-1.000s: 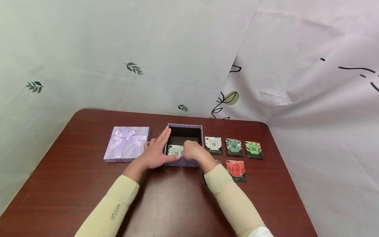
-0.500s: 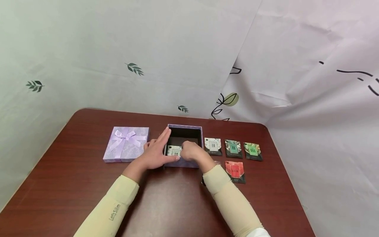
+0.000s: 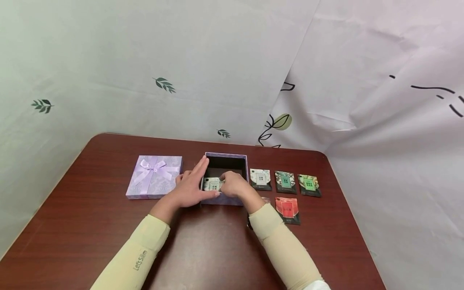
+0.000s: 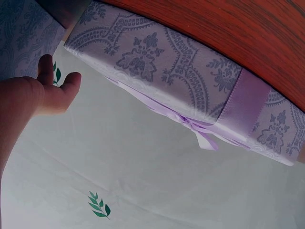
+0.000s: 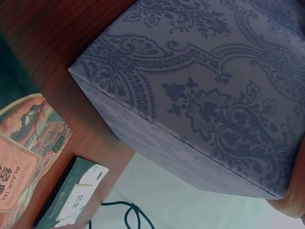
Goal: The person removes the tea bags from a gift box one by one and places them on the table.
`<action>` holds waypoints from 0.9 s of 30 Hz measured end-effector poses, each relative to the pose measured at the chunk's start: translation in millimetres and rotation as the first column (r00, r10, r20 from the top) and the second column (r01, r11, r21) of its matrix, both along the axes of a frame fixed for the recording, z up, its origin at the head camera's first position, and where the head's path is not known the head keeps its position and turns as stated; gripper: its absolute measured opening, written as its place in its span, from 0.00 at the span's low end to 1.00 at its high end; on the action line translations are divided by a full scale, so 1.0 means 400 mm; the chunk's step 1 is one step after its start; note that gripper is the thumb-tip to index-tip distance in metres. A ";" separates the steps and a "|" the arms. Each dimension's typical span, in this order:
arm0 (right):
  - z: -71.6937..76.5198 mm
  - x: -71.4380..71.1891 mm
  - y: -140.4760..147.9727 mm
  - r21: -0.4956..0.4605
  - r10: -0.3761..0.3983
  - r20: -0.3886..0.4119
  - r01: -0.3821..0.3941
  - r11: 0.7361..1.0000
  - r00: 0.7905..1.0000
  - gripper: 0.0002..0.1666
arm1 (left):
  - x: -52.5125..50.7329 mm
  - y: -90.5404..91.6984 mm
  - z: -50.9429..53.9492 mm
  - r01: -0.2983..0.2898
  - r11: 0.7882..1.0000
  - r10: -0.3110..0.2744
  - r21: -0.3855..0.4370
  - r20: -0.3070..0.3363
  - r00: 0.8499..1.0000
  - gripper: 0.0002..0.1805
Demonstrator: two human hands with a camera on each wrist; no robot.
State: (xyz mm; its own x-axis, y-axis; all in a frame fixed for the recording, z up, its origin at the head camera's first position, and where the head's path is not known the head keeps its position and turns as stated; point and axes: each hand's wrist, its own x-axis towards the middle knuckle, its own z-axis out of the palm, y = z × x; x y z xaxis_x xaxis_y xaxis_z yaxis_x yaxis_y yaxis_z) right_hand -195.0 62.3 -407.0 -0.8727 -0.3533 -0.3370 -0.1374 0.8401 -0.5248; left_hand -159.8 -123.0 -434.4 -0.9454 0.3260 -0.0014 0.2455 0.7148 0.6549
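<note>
An uncovered purple patterned gift box (image 3: pixel 228 200) with a dark inside stands mid-table. Along its left wall lies my left hand (image 3: pixel 190 186), fingers straight and thumb out along the front rim. Inside the box, at the front left, is a white tea sachet (image 3: pixel 211 184). My right hand (image 3: pixel 233 184) reaches in over the front wall, its curled fingers pinching the sachet's right side; the fingertips are mostly hidden. In the right wrist view the box's outer wall (image 5: pixel 205 95) fills most of the picture, with a bit of hand at the edge.
Left of the box sits the lid (image 3: pixel 154 177) with a ribbon bow. To the right lie white (image 3: pixel 260 179), dark green (image 3: pixel 286 182), lime green (image 3: pixel 309 185) and red (image 3: pixel 288 210) sachets. A black tea sachet (image 5: pixel 24 162) is partly under the right forearm.
My right hand has shifted slightly left inside the box, and its fingers now show at the white sachet's upper right corner. The left hand has stayed in place.
</note>
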 end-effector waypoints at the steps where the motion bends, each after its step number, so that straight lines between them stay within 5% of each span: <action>1: 0.000 -0.001 0.000 -0.004 0.001 -0.004 -0.001 1.000 1.000 0.26 | 0.000 -0.001 0.000 0.000 1.000 0.000 0.001 -0.001 1.000 0.62; 11: 0.005 -0.008 0.001 -0.040 -0.009 -0.041 0.007 0.999 0.999 0.26 | -0.001 -0.001 -0.002 -0.003 1.000 0.003 0.004 -0.012 1.000 0.62; 27: -0.009 -0.002 0.013 -0.260 -0.061 -0.103 0.032 0.965 0.993 0.27 | -0.001 0.000 -0.004 0.003 1.000 -0.003 0.004 -0.016 1.000 0.62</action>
State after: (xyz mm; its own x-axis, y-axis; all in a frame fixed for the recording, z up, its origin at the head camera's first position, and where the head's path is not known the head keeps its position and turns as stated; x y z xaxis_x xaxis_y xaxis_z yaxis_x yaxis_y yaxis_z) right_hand -195.6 67.3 -410.5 -0.9167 -0.3736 -0.1418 -0.1697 0.6852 -0.7083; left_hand -160.1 -123.2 -435.9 -0.9444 0.3284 0.0152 0.2578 0.7114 0.6538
